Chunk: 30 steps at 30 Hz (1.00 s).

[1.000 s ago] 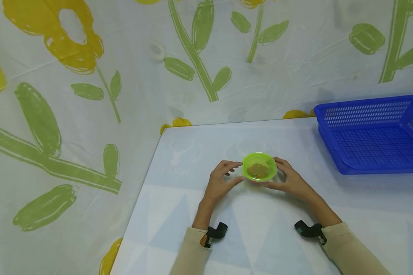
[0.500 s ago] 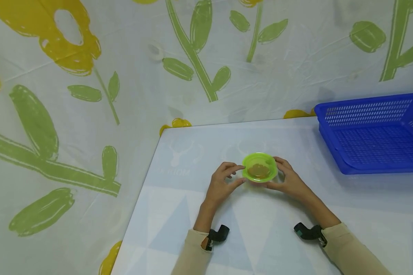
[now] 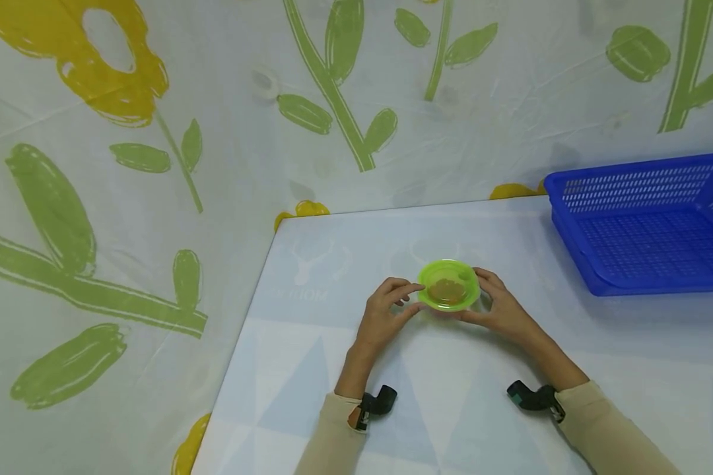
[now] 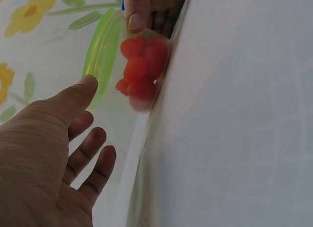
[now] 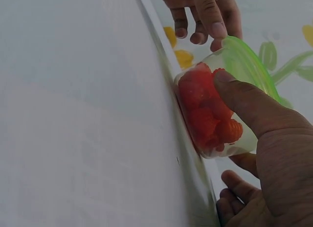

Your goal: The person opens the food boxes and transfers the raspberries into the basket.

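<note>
A clear food container (image 5: 200,109) with a bright green lid (image 3: 449,284) stands on the table, lid upward. Through its walls, red-orange ridged pieces (image 4: 142,65) show, several of them lying at the bottom. My right hand (image 3: 505,313) grips the container's side, thumb (image 5: 239,97) flat on the near wall and fingers round the far side. At the opposite side my left hand (image 3: 383,313) pinches the lid's edge between thumb (image 4: 80,92) and index finger, while its other fingers stay loosely curled and off the container.
A blue perforated basket (image 3: 642,290) sits at the table's back right. Flower-printed sheeting (image 3: 226,165) rises along the left and back edges of the white and pale-blue patterned table (image 3: 333,409).
My left hand has shifted slightly to the right, its index finger now overlapping the lid's edge. My right hand and the container stay in place; the head view tilts a little.
</note>
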{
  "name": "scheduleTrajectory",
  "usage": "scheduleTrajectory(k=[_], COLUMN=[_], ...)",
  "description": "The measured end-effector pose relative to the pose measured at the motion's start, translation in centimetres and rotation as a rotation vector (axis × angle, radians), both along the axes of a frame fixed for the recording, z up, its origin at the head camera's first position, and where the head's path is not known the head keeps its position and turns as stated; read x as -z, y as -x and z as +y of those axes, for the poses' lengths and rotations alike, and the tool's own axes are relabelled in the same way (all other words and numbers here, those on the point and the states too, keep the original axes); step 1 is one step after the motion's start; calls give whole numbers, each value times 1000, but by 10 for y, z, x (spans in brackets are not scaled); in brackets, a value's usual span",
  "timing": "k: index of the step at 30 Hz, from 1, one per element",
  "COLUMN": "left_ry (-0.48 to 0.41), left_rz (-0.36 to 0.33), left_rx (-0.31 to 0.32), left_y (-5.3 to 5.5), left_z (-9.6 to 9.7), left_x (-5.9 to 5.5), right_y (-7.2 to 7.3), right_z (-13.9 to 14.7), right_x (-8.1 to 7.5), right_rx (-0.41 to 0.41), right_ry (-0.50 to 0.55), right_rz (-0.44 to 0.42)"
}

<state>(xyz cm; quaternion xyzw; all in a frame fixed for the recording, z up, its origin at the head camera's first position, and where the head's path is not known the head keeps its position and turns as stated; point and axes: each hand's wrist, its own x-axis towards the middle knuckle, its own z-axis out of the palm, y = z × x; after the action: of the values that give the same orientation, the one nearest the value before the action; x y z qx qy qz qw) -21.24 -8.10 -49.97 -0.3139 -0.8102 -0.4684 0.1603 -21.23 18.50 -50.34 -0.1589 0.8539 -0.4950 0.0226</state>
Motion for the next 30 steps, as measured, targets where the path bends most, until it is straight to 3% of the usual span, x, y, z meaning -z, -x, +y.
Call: scheduleTrajectory(k=[12, 30], left_ry=[-37, -21], left_rz=[38, 22], left_rx=[-25, -84], left_y=[0, -4], left_z=[2, 6], left_x=[1, -1], right_y=[2, 0], right_z=[-1, -2], right_x=[0, 2], right_rx=[1, -5], right_ry=[-29, 9], right_rz=[21, 66])
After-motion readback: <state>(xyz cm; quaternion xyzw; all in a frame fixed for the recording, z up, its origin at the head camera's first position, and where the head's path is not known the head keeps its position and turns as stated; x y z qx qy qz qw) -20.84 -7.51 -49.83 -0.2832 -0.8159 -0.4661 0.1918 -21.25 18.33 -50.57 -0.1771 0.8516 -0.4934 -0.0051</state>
